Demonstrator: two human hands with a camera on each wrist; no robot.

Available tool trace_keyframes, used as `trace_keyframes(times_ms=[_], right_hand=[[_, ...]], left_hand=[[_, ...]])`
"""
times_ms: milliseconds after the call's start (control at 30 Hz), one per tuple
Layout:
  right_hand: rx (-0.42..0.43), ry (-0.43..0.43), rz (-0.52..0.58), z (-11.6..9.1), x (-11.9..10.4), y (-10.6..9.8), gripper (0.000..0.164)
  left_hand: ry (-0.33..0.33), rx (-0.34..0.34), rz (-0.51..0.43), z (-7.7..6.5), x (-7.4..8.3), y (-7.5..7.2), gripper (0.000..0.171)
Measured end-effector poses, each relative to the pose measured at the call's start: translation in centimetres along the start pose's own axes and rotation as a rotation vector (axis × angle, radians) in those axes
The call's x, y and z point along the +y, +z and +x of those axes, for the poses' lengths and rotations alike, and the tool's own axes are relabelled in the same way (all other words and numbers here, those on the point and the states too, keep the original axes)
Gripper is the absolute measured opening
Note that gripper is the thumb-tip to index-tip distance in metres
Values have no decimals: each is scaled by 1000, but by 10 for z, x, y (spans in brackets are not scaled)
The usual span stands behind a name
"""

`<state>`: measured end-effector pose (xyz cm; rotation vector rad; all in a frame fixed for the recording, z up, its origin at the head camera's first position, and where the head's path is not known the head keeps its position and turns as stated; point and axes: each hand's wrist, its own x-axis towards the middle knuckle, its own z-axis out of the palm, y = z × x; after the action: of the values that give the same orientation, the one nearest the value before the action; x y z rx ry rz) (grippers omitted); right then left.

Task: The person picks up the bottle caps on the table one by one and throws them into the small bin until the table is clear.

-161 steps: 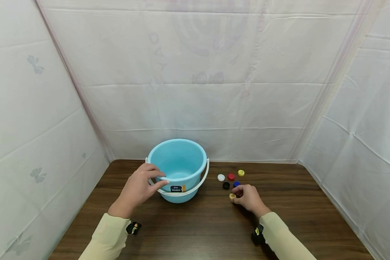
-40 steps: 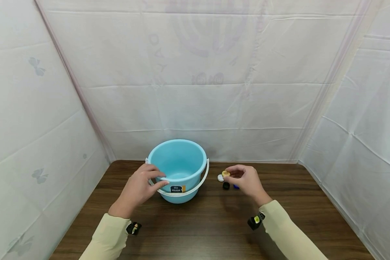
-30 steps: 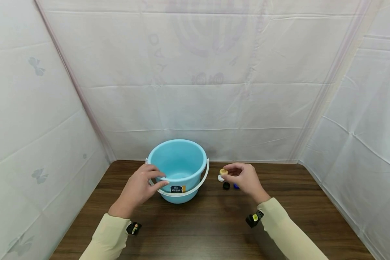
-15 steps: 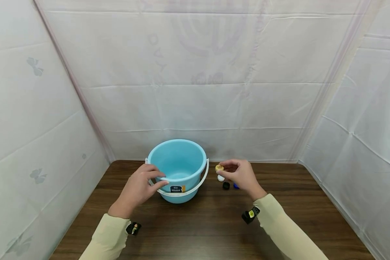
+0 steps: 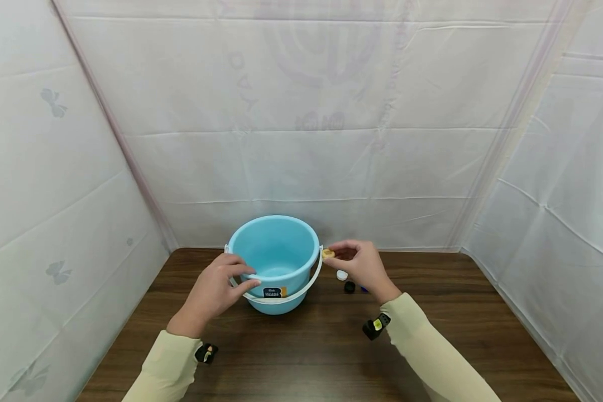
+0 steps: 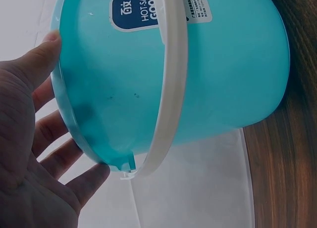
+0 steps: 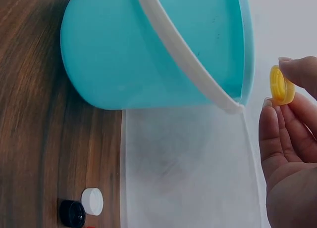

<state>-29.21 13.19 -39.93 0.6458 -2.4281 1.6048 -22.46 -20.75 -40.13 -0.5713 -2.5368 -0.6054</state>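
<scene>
My left hand (image 5: 216,287) holds the near left rim of a light blue bucket (image 6: 228,74), thumb on the outside and fingers over the inner side. The bucket stands upright, its white handle (image 5: 301,291) hanging down in front. Between thumb and fingertips, my right hand (image 5: 363,265) pinches a yellow bottle cap (image 7: 282,85). That cap is raised above the table, just right of the bucket's rim and apart from it in the right wrist view. Below the right hand lie a white cap (image 5: 341,275), a black cap (image 5: 349,287) and a partly covered blue cap (image 5: 364,289).
A sliver of a red cap (image 7: 90,227) shows at the bottom of the right wrist view. The dark wooden table (image 5: 291,357) meets white sheeting (image 5: 382,167) at the back and both sides, with the bucket close to the rear edge.
My right hand has picked the yellow cap off the table and carried it up and left to beside the bucket rim. My left hand and the bucket have stayed put.
</scene>
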Motion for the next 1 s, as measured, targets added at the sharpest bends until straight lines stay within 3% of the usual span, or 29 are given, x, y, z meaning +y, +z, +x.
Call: trace_keyframes(times_ms=[567,1000], right_hand=[[10,-17,64,20,-15,16,26],[-20,-66,23,36,-28,35,26]], left_hand=[[14,26,-1,1,-1,3,22],[3,17,12,0,0,1,23]])
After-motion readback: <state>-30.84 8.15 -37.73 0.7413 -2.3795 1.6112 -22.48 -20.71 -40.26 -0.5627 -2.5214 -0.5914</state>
